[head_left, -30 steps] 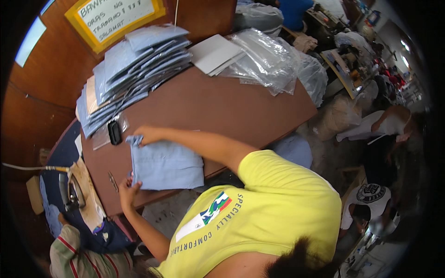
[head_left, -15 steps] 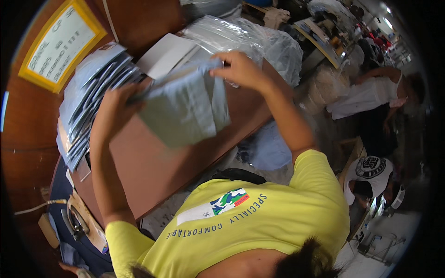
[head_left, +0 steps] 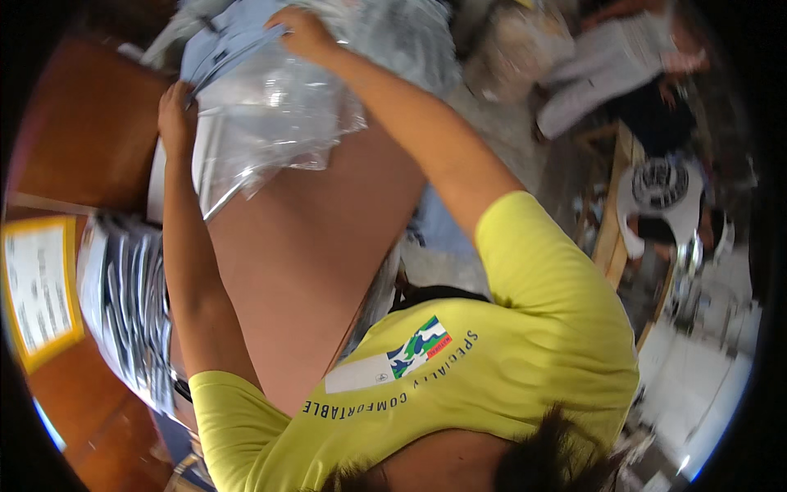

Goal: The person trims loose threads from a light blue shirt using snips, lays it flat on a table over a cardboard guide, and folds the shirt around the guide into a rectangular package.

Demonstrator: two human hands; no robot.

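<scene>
Folded blue garment going into a clear bag

My left hand pinches the clear plastic bag mouth while my right hand fingers grip the folded blue garment above the worktop.

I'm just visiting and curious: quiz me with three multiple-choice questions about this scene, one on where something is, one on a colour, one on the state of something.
1. Where is the stack of packed garments?
A. on the left part of the brown table
B. on the floor by the stool
C. on the person's lap

2. What colour is the person's T-shirt?
A. red
B. yellow
C. black

3. What is the left hand doing?
A. resting flat on bare wood
B. hanging free above the table
C. gripping the edge of the clear plastic bag

Answers:
1 A: the stack lies on the table, beside the left forearm.
2 B: its back and sleeves are yellow.
3 C: its fingers close on the bag's edge, while the right hand holds the folded light-blue garment at the bag's mouth.
</scene>
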